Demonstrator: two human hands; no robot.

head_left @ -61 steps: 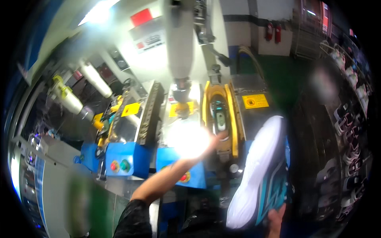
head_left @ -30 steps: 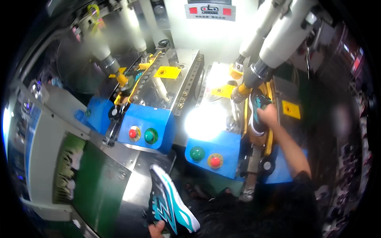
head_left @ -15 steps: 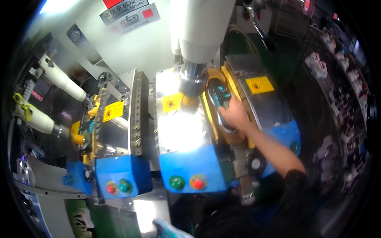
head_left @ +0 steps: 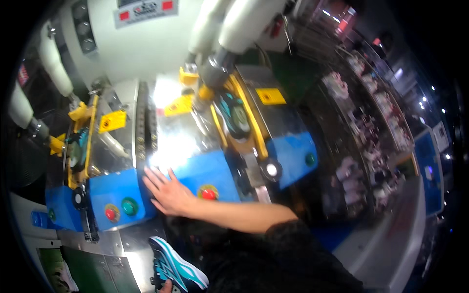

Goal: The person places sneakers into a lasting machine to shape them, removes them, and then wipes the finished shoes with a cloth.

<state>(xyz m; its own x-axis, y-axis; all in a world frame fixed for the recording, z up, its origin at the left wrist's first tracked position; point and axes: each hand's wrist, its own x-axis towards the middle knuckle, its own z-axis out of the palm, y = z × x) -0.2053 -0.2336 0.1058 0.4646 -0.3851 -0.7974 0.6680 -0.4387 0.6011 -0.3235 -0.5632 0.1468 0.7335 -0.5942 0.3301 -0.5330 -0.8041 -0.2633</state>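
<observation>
My right hand point(head_left: 171, 193) is stretched leftward across the front of the middle blue control panel point(head_left: 205, 168), fingers spread, palm over its left part and holding nothing. Just right of the wrist is a red button point(head_left: 208, 192); the hand covers the spot where a green one sat. A black and teal sneaker point(head_left: 178, 266) with a white sole is at the lower edge, and only the fingertips of my left hand point(head_left: 166, 287) show, gripping it. Another black and teal sneaker point(head_left: 233, 115) lies in the press cradle between yellow side bars point(head_left: 251, 119), under a white cylinder point(head_left: 244, 29).
On the left, a second press station holds a shoe point(head_left: 75, 151) and has a blue panel with red and green buttons point(head_left: 129, 206). Yellow warning labels point(head_left: 270, 96) mark metal covers. Racks of shoes point(head_left: 376, 102) stand at the right, beside a pale grey surface point(head_left: 391, 244).
My right hand has let go of the sneaker in the cradle and moved left and down to the blue panel. The view has shifted, bringing more of the lower sneaker into sight.
</observation>
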